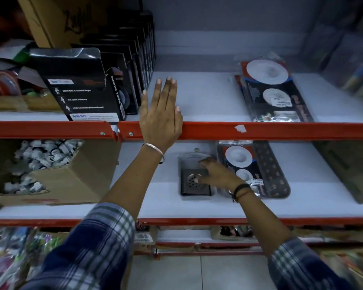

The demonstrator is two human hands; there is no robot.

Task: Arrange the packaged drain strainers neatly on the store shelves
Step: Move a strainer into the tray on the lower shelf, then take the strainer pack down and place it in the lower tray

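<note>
Red-edged store shelves with white boards fill the view, seen from above by a person facing them. On the upper shelf [208, 97], a row of black nano tape boxes [88, 84] stands at the left, and a long packaged set of white drain strainers [275, 91] lies flat at the right, well apart from the boxes. On the lower shelf [147, 197], an open cardboard box of small white fittings [44, 164] sits at the left, a brown carton [348, 170] at the far right, and a second long strainer pack [260, 170] lies flat right of centre. Just beside that pack, on its left, lies a small clear packet holding a square dark metal drain strainer [194, 183] with a round perforated centre.

Both arms wear blue checked sleeves [96, 243]. The left hand [160, 116] is raised over the red front rail of the upper shelf, flat, fingers straight and spread a little, holding nothing, its little finger against the tape boxes. A thin metal bangle [155, 149] circles that wrist. The right hand [216, 174] rests on the small strainer packet, fingers curled over its top and thumb pressing the strainer's centre, gripping it against the shelf. Dark bands [241, 190] circle that wrist.
</note>
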